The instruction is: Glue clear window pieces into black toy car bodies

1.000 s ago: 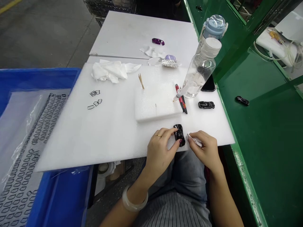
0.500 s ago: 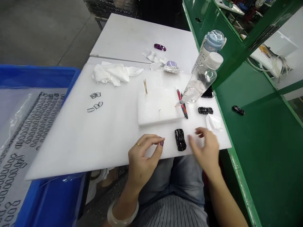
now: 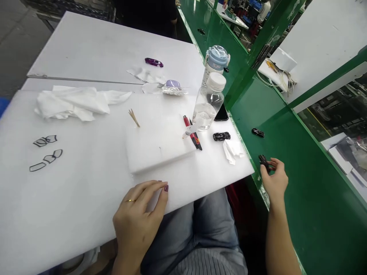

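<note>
Glossy black toy car (image 3: 265, 162) sits pinched between the fingers of the right hand (image 3: 275, 179), out over the green bench (image 3: 286, 114) just past the edge of the white foam sheet (image 3: 71, 198). Just ahead of that hand, a second black toy car (image 3: 258, 132) lies on the green surface. The left hand (image 3: 137, 217), wearing a gold ring (image 3: 130, 200), rests loosely on the sheet, gripping nothing, just short of a raised foam block (image 3: 159, 147). Ahead of the right hand, a third black toy car (image 3: 221, 136) and a crumpled tissue (image 3: 233, 149) lie on the sheet, near a red-and-black tool (image 3: 192, 133) and a clear plastic water bottle (image 3: 208, 101).
</note>
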Motion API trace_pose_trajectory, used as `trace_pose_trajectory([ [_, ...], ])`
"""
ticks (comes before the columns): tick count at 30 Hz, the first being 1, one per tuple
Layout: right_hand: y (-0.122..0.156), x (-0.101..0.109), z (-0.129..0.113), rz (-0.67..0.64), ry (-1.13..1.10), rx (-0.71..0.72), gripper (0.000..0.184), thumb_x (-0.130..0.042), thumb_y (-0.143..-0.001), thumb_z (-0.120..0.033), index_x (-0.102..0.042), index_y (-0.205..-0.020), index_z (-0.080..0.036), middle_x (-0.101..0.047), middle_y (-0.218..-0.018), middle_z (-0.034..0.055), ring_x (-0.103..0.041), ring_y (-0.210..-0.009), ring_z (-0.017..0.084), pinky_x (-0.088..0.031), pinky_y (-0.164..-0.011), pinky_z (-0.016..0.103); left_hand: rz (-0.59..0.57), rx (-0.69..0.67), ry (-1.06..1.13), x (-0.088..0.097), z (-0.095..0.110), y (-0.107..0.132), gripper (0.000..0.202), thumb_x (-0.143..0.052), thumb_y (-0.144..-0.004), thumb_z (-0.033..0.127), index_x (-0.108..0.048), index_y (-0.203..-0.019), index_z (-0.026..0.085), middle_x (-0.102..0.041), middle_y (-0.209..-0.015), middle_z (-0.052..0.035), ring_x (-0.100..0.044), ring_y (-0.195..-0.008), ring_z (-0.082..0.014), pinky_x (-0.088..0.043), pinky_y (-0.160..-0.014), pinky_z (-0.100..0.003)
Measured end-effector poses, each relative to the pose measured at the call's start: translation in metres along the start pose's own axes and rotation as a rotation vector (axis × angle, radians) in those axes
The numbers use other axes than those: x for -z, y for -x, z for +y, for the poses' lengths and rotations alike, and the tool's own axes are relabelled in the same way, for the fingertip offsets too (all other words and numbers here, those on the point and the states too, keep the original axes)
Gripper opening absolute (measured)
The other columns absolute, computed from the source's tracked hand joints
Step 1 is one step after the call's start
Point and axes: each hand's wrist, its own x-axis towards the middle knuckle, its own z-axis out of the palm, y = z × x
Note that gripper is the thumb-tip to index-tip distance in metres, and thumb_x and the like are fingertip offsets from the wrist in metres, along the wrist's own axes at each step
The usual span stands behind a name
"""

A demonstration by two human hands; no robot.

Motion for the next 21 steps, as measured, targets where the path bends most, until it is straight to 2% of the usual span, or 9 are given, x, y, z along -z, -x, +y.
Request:
trace_pose_trajectory([
  [3, -0.011, 0.008, 0.049, -0.109, 0.199, -0.118, 0.047, -0.057, -0.081, -0.039, -0.053, -0.122, -0.018, -0.069, -0.111, 0.0116, -0.063, -0.099, 0.033, -0.047, -0.077, 0.044, -0.008, -0.02, -0.026, -0.001, 0.0, 0.0, 0.008, -0.06, -0.089, 0.026, -0.067, -0.088, 0.025, -0.069, -0.09, -0.0015, -0.064, -0.085, -0.0218, -0.049, -0.071, -0.035],
  [5, -0.025, 0.009, 0.06, -0.161, 0.229, -0.125, 0.051, -0.057, -0.081, -0.043, -0.054, -0.124, -0.016, -0.067, -0.116, 0.0147, -0.061, -0.104, 0.036, -0.046, -0.079, 0.047, -0.01, -0.038, -0.045, -0.002, -0.001, 0.0, 0.007, -0.06, -0.089, 0.025, -0.067, -0.089, 0.025, -0.069, -0.09, -0.0018, -0.064, -0.084, -0.0219, -0.049, -0.07, -0.035],
  [7, -0.053, 0.005, 0.057, -0.134, 0.178, -0.049, 0.051, -0.056, -0.083, -0.043, -0.055, -0.125, -0.014, -0.065, -0.119, 0.017, -0.06, -0.107, 0.035, -0.046, -0.082, 0.046, -0.006, -0.063, -0.055, -0.003, -0.001, 0.0, 0.006, -0.061, -0.089, 0.024, -0.066, -0.089, 0.025, -0.069, -0.09, -0.0022, -0.063, -0.084, -0.022, -0.049, -0.071, -0.035],
  [9, -0.093, -0.008, 0.046, -0.113, 0.093, 0.088, 0.045, -0.05, -0.086, -0.032, -0.054, -0.127, -0.013, -0.065, -0.117, 0.0172, -0.06, -0.109, 0.032, -0.044, -0.088, 0.045, 0.0, -0.091, -0.061, -0.003, -0.002, 0.0, 0.006, -0.061, -0.088, 0.022, -0.066, -0.089, 0.025, -0.069, -0.089, -0.0024, -0.063, -0.083, -0.0219, -0.049, -0.071, -0.035],
  [11, -0.133, -0.025, 0.035, -0.227, 0.038, 0.191, 0.046, -0.049, -0.086, -0.021, -0.053, -0.13, -0.012, -0.064, -0.121, 0.0183, -0.058, -0.112, 0.029, -0.042, -0.091, 0.044, 0.015, -0.116, -0.072, -0.004, -0.002, 0.0, 0.006, -0.061, -0.088, 0.021, -0.066, -0.089, 0.024, -0.069, -0.088, -0.0024, -0.063, -0.081, -0.0215, -0.049, -0.07, -0.035],
  [14, -0.173, -0.048, 0.025, -0.335, 0.038, 0.21, 0.047, -0.058, -0.079, -0.013, -0.057, -0.126, -0.012, -0.066, -0.116, 0.0168, -0.061, -0.104, 0.028, -0.043, -0.088, 0.042, 0.036, -0.138, -0.094, -0.005, -0.002, 0.0, 0.006, -0.062, -0.087, 0.019, -0.066, -0.089, 0.023, -0.069, -0.088, -0.0021, -0.063, -0.079, -0.0206, -0.049, -0.068, -0.033],
  [17, -0.181, -0.05, 0.022, -0.316, 0.068, 0.162, 0.045, -0.066, -0.073, -0.013, -0.061, -0.118, -0.013, -0.069, -0.104, 0.0157, -0.063, -0.095, 0.03, -0.045, -0.082, 0.045, 0.049, -0.144, -0.107, -0.007, -0.003, 0.001, 0.006, -0.062, -0.086, 0.018, -0.066, -0.088, 0.023, -0.069, -0.088, -0.0019, -0.062, -0.079, -0.0203, -0.049, -0.069, -0.033],
  [19, -0.17, -0.039, 0.014, -0.281, 0.087, 0.121, 0.045, -0.068, -0.074, -0.018, -0.061, -0.118, -0.011, -0.07, -0.098, 0.0175, -0.063, -0.095, 0.033, -0.044, -0.081, 0.047, 0.055, -0.15, -0.116, -0.007, -0.003, 0.001, 0.006, -0.063, -0.085, 0.018, -0.066, -0.088, 0.022, -0.068, -0.088, -0.002, -0.062, -0.079, -0.0205, -0.049, -0.07, -0.034],
  [21, -0.147, -0.023, -0.005, -0.235, 0.08, 0.099, 0.05, -0.068, -0.077, -0.026, -0.059, -0.123, -0.011, -0.07, -0.095, 0.0187, -0.064, -0.094, 0.033, -0.044, -0.082, 0.047, 0.04, -0.161, -0.129, -0.007, -0.003, 0.001, 0.006, -0.063, -0.085, 0.018, -0.067, -0.089, 0.022, -0.068, -0.088, -0.0025, -0.062, -0.08, -0.0208, -0.049, -0.071, -0.034],
])
